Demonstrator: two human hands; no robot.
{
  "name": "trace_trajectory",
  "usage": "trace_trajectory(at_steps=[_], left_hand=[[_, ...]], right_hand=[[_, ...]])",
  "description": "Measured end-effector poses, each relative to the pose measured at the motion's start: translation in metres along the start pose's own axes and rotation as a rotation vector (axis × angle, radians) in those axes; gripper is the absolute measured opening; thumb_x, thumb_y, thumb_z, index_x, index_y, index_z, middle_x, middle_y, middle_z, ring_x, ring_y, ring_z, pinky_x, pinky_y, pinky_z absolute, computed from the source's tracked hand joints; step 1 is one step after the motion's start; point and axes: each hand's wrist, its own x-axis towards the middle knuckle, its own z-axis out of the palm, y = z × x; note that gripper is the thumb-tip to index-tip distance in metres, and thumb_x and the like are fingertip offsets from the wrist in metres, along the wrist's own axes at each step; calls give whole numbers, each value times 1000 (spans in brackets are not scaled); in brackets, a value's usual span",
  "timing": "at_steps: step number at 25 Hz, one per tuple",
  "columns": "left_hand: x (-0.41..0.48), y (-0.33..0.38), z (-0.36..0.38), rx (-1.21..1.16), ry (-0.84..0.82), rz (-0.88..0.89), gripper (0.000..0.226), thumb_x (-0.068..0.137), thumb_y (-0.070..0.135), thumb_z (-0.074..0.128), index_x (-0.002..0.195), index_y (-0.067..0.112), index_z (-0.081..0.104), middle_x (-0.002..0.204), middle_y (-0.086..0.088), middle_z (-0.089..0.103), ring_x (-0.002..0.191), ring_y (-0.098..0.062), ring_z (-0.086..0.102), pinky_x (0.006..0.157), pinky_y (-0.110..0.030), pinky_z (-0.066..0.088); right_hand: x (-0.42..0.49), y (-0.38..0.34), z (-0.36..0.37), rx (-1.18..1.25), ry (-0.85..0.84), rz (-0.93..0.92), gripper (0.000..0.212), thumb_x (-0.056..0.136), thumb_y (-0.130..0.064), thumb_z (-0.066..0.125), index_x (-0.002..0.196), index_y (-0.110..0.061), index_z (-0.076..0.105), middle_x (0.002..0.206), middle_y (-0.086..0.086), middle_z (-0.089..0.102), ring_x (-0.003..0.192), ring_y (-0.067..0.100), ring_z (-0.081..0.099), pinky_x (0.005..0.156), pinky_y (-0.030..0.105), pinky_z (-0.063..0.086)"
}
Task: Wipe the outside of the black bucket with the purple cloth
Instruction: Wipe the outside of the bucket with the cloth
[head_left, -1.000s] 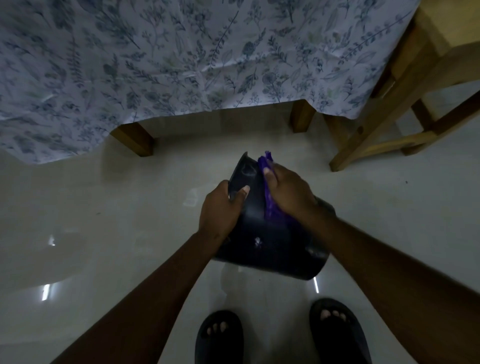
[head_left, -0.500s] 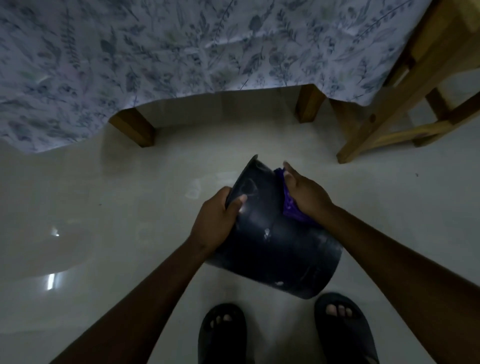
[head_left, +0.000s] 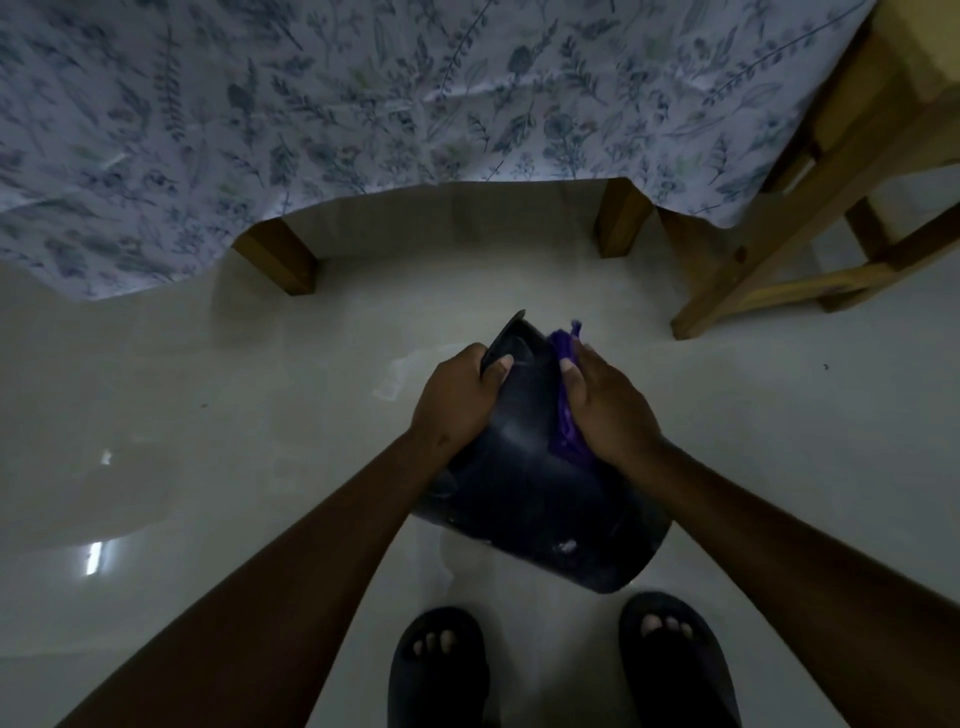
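Observation:
The black bucket (head_left: 535, 493) is held tilted above the floor, its base toward my feet and its rim pointing away from me. My left hand (head_left: 457, 400) grips the rim at the bucket's upper left, thumb on the outer wall. My right hand (head_left: 608, 410) presses the purple cloth (head_left: 566, 405) flat against the bucket's upper right side. Most of the cloth is hidden under my palm; a strip shows along my thumb and a tip sticks out past my fingers.
A table draped in a floral cloth (head_left: 363, 104) fills the top of the view, with wooden legs (head_left: 280, 260) beneath it. A wooden chair frame (head_left: 779, 260) stands at the right. Glossy pale floor tiles (head_left: 208, 415) lie all around. My feet in dark slippers (head_left: 441, 670) are below the bucket.
My right hand with the cloth slid down the bucket's side and then back up toward the rim. The bucket swung slightly; my left hand kept its grip on the rim.

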Motion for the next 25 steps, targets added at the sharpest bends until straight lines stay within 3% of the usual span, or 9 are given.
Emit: trace_trajectory(at_steps=[1, 4, 6, 11, 13, 15, 17, 21, 25], left_hand=[[-1, -3, 1, 5, 10, -5, 31, 98, 38, 44, 89, 10, 55, 85, -7, 62, 77, -24, 60, 67, -31, 43], [4, -1, 3, 30, 10, -29, 33, 98, 39, 43, 96, 10, 57, 86, -6, 63, 79, -24, 60, 68, -31, 44], [7, 3, 4, 32, 0, -3, 32, 99, 38, 42, 98, 10, 57, 86, -5, 62, 77, -23, 59, 67, -30, 44], [11, 6, 4, 36, 6, -48, 33, 98, 37, 42, 100, 8, 57, 88, -6, 61, 78, -22, 58, 67, -29, 41], [13, 5, 4, 54, 3, -81, 31, 97, 39, 44, 93, 10, 57, 84, -6, 61, 78, -25, 59, 65, -29, 40], [21, 9, 6, 58, 14, -112, 29, 96, 40, 47, 85, 14, 54, 76, -2, 57, 74, -23, 57, 58, -28, 38], [27, 19, 5, 53, 36, -112, 26, 94, 40, 51, 87, 16, 56, 77, 1, 58, 72, -18, 56, 54, -25, 38], [12, 18, -9, -151, -145, 9, 34, 91, 39, 57, 120, 20, 55, 103, 5, 62, 92, -13, 60, 72, -20, 47], [-12, -4, -1, -88, 14, 37, 29, 93, 43, 53, 112, 21, 56, 98, 7, 63, 87, -12, 62, 69, -15, 48]], right_hand=[[-9, 3, 2, -32, 1, 3, 59, 100, -47, 21, 151, -17, 25, 155, 10, 35, 139, 28, 38, 113, 43, 33], [-80, -12, 25, -350, 30, -189, 65, 99, -51, 17, 154, -19, 7, 162, 7, 8, 149, 28, 8, 118, 47, 12], [-86, -15, 30, -364, 38, -236, 67, 98, -53, 17, 155, -20, 4, 163, 6, 4, 149, 27, 3, 118, 48, 8], [0, -9, 3, -46, 49, -9, 52, 102, -39, 27, 146, -12, 35, 149, 12, 44, 133, 26, 46, 108, 38, 35], [-18, 1, 3, -100, 42, -51, 54, 101, -40, 25, 149, -14, 30, 153, 11, 38, 138, 26, 40, 111, 39, 32], [-61, 6, 14, -284, 42, -202, 59, 99, -46, 20, 153, -20, 17, 160, 6, 22, 147, 26, 20, 117, 44, 21], [-87, 11, 22, -316, 57, -259, 63, 98, -52, 25, 153, -23, 17, 161, 3, 17, 149, 25, 12, 118, 46, 14], [-33, 13, -4, -244, 127, -151, 63, 96, -51, 36, 148, -16, 28, 152, 9, 38, 139, 27, 37, 112, 43, 30], [8, 20, -28, -90, 72, -56, 61, 99, -48, 31, 150, -14, 28, 152, 10, 39, 137, 26, 40, 110, 37, 31]])
